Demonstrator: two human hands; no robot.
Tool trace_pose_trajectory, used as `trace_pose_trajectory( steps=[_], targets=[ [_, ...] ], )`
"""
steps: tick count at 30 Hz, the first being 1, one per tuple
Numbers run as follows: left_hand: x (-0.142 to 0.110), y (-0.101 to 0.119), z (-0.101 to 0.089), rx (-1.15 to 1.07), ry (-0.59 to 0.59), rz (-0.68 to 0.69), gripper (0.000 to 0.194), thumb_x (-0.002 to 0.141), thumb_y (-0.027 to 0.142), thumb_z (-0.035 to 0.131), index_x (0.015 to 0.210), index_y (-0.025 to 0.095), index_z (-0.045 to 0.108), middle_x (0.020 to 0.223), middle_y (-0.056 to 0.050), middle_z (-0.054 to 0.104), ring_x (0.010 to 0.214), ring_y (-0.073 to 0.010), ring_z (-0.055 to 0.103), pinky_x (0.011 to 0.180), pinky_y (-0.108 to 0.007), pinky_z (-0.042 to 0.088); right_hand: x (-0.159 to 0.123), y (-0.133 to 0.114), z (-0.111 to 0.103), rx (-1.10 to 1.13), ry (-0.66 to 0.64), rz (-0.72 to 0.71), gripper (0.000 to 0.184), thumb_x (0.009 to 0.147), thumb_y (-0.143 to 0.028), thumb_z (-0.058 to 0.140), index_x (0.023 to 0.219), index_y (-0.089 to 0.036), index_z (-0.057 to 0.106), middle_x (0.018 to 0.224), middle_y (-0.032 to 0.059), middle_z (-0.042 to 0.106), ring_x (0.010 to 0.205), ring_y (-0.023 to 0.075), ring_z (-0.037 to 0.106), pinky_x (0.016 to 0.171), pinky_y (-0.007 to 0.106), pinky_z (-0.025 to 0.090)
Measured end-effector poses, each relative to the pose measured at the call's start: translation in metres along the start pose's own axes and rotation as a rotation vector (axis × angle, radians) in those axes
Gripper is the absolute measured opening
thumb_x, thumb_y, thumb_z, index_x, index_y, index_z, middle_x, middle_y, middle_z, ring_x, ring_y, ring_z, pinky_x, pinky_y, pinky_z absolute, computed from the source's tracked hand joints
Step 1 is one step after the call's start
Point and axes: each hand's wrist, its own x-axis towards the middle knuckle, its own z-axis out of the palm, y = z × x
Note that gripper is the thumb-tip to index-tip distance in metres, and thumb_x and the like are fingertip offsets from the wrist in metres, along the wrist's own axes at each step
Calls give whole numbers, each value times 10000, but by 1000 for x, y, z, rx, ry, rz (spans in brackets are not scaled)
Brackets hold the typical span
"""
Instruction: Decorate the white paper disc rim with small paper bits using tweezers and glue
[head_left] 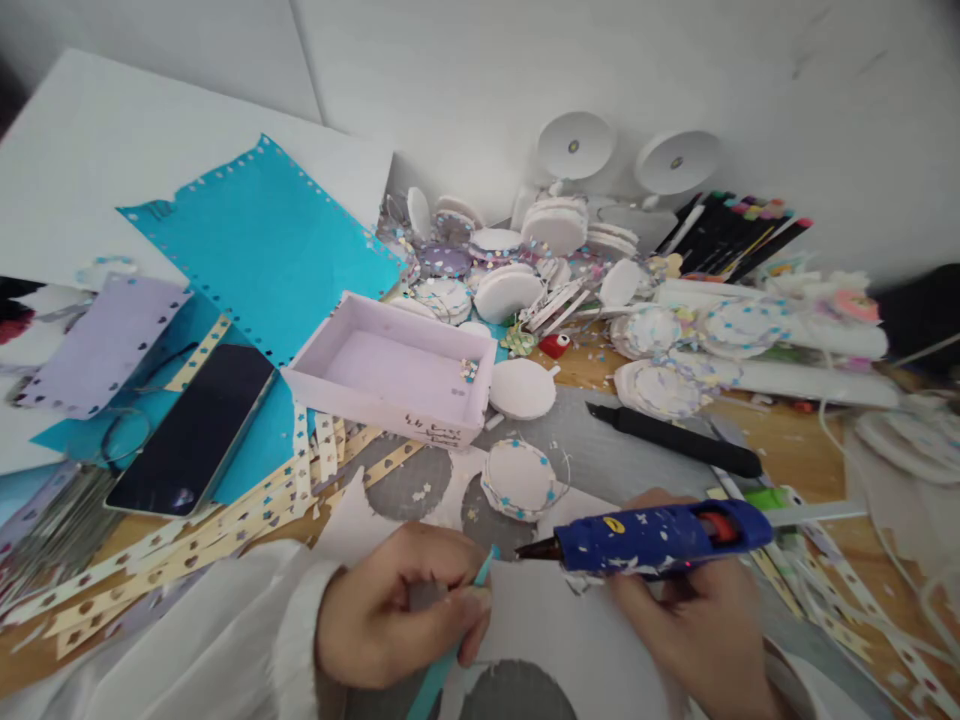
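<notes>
Pinched between the thumb and fingers of my left hand (pixel 405 605) is a narrow blue strip (pixel 433 690), its upper end poking out past the fingertips. My right hand (pixel 690 620) is wrapped round a blue hot glue gun (pixel 637 540) with a glue stick out of its back. The gun's dark nozzle points left, a short way from the strip's tip. Under both hands lies white card (pixel 577 640) with round holes cut from it. Just beyond sits a white disc (pixel 519 478) edged with wire and small blue stars.
A shallow lilac box (pixel 390 360) stands beyond my left hand. Left are a phone (pixel 195 430), punched strips (pixel 247 515) and a blue sheet (pixel 270 250). A black craft knife (pixel 675 435) lies beyond the glue gun. White discs (pixel 555 225) and pens (pixel 735 235) crowd the wall.
</notes>
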Motion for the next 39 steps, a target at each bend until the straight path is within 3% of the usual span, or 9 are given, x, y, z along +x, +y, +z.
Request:
trace_pose_trajectory(
  steps=[8, 16, 21, 25, 27, 32, 36, 39],
  targets=[
    [2, 1, 2, 10, -11, -39, 538, 943, 474, 352, 529, 173, 518, 553, -85, 573, 584, -163, 527, 585, -276, 409, -2, 0, 2, 104, -95, 4, 117, 712, -184, 599, 766, -258, 526, 658, -18, 568, 568, 179, 560, 534, 310, 430],
    [-1, 0, 1, -5, -11, -24, 511, 945, 429, 367, 536, 169, 529, 553, -94, 582, 572, -165, 527, 574, -285, 405, -4, 5, 2, 23, -74, -45, 104, 718, -214, 613, 761, -251, 527, 711, 10, 575, 635, 204, 565, 558, 335, 432],
    [1, 1, 2, -12, -2, 3, 503, 950, 402, 379, 527, 164, 514, 543, -98, 581, 575, -162, 531, 590, -279, 417, -1, 9, -2, -136, 62, -59, 128, 731, -292, 629, 805, -231, 544, 726, 30, 602, 644, 221, 591, 572, 342, 449],
    [1, 1, 3, -6, 22, 50, 534, 952, 422, 387, 515, 148, 522, 515, -95, 577, 546, -146, 527, 561, -254, 411, 3, 26, -17, -461, 266, 148, 236, 726, -415, 636, 647, -211, 546, 519, 26, 541, 484, 227, 547, 501, 344, 408],
    [1, 1, 2, 12, 21, 54, 561, 952, 451, 378, 513, 139, 534, 515, -95, 581, 545, -141, 533, 563, -246, 412, 6, 40, -24, -585, 263, 240, 329, 760, -482, 604, 584, -213, 533, 462, 39, 506, 449, 245, 527, 463, 342, 372],
    [0, 0, 1, 97, 10, 15, 591, 951, 471, 379, 528, 116, 592, 527, -82, 573, 551, -131, 526, 570, -239, 399, 13, 68, -26, -627, 39, -2, 331, 864, -430, 456, 910, -133, 593, 771, 164, 635, 709, 323, 606, 616, 411, 451],
    [0, -5, 0, 120, 27, 14, 583, 945, 465, 394, 568, 98, 646, 533, -86, 584, 541, -133, 516, 565, -249, 389, 8, 72, -29, -634, 51, -39, 357, 840, -434, 472, 952, -106, 556, 822, 193, 610, 809, 362, 586, 675, 455, 455],
    [-3, -5, 2, 115, 62, -10, 568, 936, 465, 406, 597, 90, 666, 555, -84, 589, 543, -133, 509, 561, -252, 383, -2, 60, -46, -648, 139, -4, 375, 784, -459, 536, 951, -123, 530, 811, 182, 574, 816, 389, 560, 690, 499, 426]
  ],
)
